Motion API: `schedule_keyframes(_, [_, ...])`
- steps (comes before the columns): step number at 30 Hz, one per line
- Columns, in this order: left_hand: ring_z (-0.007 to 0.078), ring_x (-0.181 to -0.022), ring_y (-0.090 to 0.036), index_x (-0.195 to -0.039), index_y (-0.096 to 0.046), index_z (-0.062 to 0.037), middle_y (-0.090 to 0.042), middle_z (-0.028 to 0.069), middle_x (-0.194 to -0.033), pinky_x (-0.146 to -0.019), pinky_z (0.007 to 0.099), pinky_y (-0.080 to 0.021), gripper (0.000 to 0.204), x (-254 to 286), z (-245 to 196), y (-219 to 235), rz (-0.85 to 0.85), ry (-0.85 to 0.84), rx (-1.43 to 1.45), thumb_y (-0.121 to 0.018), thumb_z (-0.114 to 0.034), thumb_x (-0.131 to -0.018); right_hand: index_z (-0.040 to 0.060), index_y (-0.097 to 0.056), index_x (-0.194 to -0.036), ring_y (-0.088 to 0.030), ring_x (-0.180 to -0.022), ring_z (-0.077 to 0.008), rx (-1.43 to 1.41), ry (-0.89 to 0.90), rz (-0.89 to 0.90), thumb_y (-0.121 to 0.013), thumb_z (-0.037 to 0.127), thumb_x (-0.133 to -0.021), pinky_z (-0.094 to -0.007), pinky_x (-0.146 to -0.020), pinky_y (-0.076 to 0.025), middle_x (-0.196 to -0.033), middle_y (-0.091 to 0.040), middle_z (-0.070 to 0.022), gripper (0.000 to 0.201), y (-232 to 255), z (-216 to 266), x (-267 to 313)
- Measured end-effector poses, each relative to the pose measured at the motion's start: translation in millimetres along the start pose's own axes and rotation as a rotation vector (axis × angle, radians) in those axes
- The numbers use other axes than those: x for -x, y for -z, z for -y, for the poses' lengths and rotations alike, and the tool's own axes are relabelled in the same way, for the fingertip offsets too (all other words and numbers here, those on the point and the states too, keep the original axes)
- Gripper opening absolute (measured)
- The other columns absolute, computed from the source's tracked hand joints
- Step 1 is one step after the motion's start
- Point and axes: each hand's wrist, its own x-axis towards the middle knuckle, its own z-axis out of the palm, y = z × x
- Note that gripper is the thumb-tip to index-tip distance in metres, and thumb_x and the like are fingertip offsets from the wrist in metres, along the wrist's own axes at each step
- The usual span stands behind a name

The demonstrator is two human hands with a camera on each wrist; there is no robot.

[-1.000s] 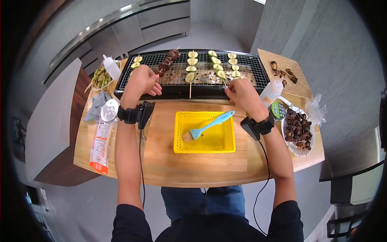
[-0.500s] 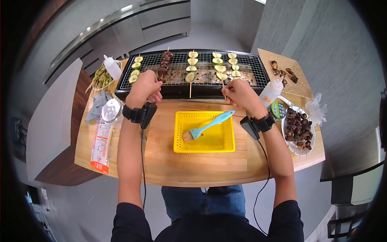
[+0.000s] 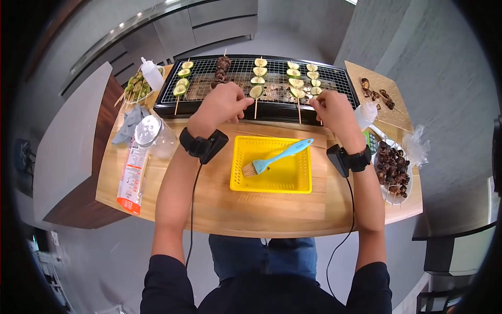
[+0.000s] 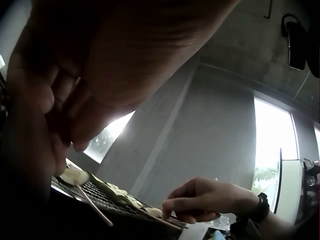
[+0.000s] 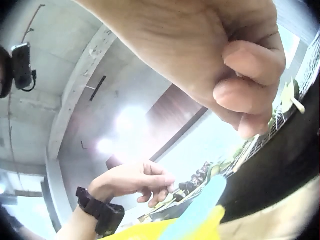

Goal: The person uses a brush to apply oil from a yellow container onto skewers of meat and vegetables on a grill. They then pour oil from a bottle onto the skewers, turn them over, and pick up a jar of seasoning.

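Note:
On the grill rack (image 3: 277, 93) lie zucchini skewers and one dark meat skewer (image 3: 223, 65). My left hand (image 3: 222, 104) hovers over the grill's front edge, fingers loosely bent and holding nothing. Its fingertips are just left of the bare stick of the middle zucchini skewer (image 3: 256, 91), which shows free of the hand in the left wrist view. My right hand (image 3: 337, 111), fingers curled, appears to pinch the stick end of the rightmost zucchini skewer (image 3: 316, 90); the exact contact is hidden. Left of it, another zucchini skewer (image 3: 296, 93) lies untouched.
A yellow basket (image 3: 271, 189) holding a blue brush (image 3: 285, 153) sits on the wooden board. At left stand a jar (image 3: 157, 137), a squeeze bottle (image 3: 152, 76) and a packet (image 3: 133, 175). At right are another bottle (image 3: 366, 114) and a plate of meat skewers (image 3: 393, 170).
My left hand left the meat skewer and moved right towards the middle one. My right hand turned and released the fourth skewer, then shifted right to the last. The head view has tilted slightly.

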Motion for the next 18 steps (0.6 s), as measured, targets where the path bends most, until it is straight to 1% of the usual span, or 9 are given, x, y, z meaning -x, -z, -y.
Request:
schedule_keyframes(2, [0.0133, -0.052, -0.064, -0.080, -0.066, 0.0073, -0.066, 0.0082, -0.064, -0.047, 0.0244, -0.048, 0.038, -6, 5, -7, 0.099, 0.024, -0.034, -0.064, -0.029, -0.090, -0.0038, -0.066, -0.070, -0.065, -0.066, -0.0336, 0.132, 0.036, -0.146, -0.065, 0.017, -0.086, -0.0423, -0.067, -0.052, -0.065, -0.065, -0.0183, 0.026, 2, -4, 1])
schedule_keyframes(3, [0.0132, -0.052, -0.064, -0.078, -0.065, 0.0078, -0.066, 0.0087, -0.063, -0.047, 0.0243, -0.048, 0.041, -5, 6, -9, 0.110, 0.011, -0.010, -0.065, -0.031, -0.090, -0.0038, -0.066, -0.070, -0.065, -0.066, -0.0336, 0.135, 0.035, -0.145, -0.065, 0.017, -0.086, -0.0423, -0.067, -0.052, -0.065, -0.065, -0.0183, 0.026, 3, -5, 2])
schedule_keyframes(5, [0.0132, -0.051, -0.064, -0.077, -0.065, 0.0076, -0.066, 0.0090, -0.063, -0.047, 0.0241, -0.049, 0.041, -5, 4, -12, 0.136, 0.025, -0.001, -0.066, -0.032, -0.090, -0.0035, -0.065, -0.071, -0.064, -0.074, -0.0375, 0.183, -0.001, -0.138, -0.067, 0.018, -0.084, -0.0443, -0.070, -0.052, -0.073, -0.065, -0.0217, 0.025, 5, -7, 3])
schedule_keyframes(8, [0.0137, -0.051, -0.064, -0.075, -0.065, 0.0073, -0.066, 0.0097, -0.063, -0.048, 0.0237, -0.050, 0.041, -8, 5, -21, 0.162, 0.040, 0.003, -0.067, -0.031, -0.089, -0.0034, -0.066, -0.074, -0.064, -0.076, -0.0382, 0.262, -0.025, -0.135, -0.069, 0.017, -0.082, -0.0448, -0.073, -0.053, -0.079, -0.066, -0.0220, 0.022, -1, -15, 4])
schedule_keyframes(9, [0.0141, -0.051, -0.065, -0.073, -0.065, 0.0072, -0.066, 0.0099, -0.062, -0.048, 0.0235, -0.051, 0.041, -9, 7, -24, 0.159, 0.045, -0.001, -0.068, -0.031, -0.089, -0.0041, -0.066, -0.076, -0.064, -0.078, -0.0386, 0.313, 0.015, -0.129, -0.070, 0.018, -0.081, -0.0449, -0.074, -0.053, -0.082, -0.066, -0.0224, 0.024, 0, -13, 6])
schedule_keyframes(10, [0.0141, -0.051, -0.065, -0.073, -0.065, 0.0072, -0.066, 0.0099, -0.062, -0.048, 0.0235, -0.051, 0.041, -9, 9, -24, 0.168, 0.036, 0.000, -0.068, -0.031, -0.089, -0.0041, -0.066, -0.076, -0.064, -0.078, -0.0386, 0.319, 0.004, -0.134, -0.070, 0.018, -0.081, -0.0449, -0.074, -0.053, -0.082, -0.066, -0.0224, 0.024, -1, -13, 7])
schedule_keyframes(12, [0.0153, -0.053, -0.066, -0.075, -0.066, 0.0080, -0.066, 0.0108, -0.062, -0.048, 0.0233, -0.052, 0.038, -11, 15, -24, 0.192, 0.011, 0.013, -0.068, -0.027, -0.088, -0.0048, -0.066, -0.076, -0.065, -0.079, -0.0383, 0.288, -0.052, -0.018, -0.072, 0.019, -0.079, -0.0444, -0.075, -0.053, -0.080, -0.066, -0.0226, 0.025, -4, -13, 6])
schedule_keyframes(14, [0.0164, -0.054, -0.067, -0.078, -0.067, 0.0096, -0.067, 0.0120, -0.063, -0.047, 0.0233, -0.052, 0.035, -9, 12, -23, 0.169, 0.010, 0.057, -0.068, -0.024, -0.088, -0.0039, -0.065, -0.075, -0.065, -0.079, -0.0378, 0.282, -0.034, -0.025, -0.075, 0.019, -0.076, -0.0439, -0.074, -0.053, -0.079, -0.066, -0.0221, 0.025, -4, -14, 7])
schedule_keyframes(18, [0.0171, -0.055, -0.068, -0.081, -0.067, 0.0108, -0.068, 0.0133, -0.065, -0.046, 0.0234, -0.052, 0.031, -4, -3, -16, 0.120, 0.103, 0.054, -0.067, -0.020, -0.088, -0.0023, -0.066, -0.074, -0.066, -0.079, -0.0368, 0.269, -0.006, -0.015, -0.078, 0.018, -0.073, -0.0437, -0.073, -0.053, -0.079, -0.066, -0.0210, 0.023, -8, -17, 6])
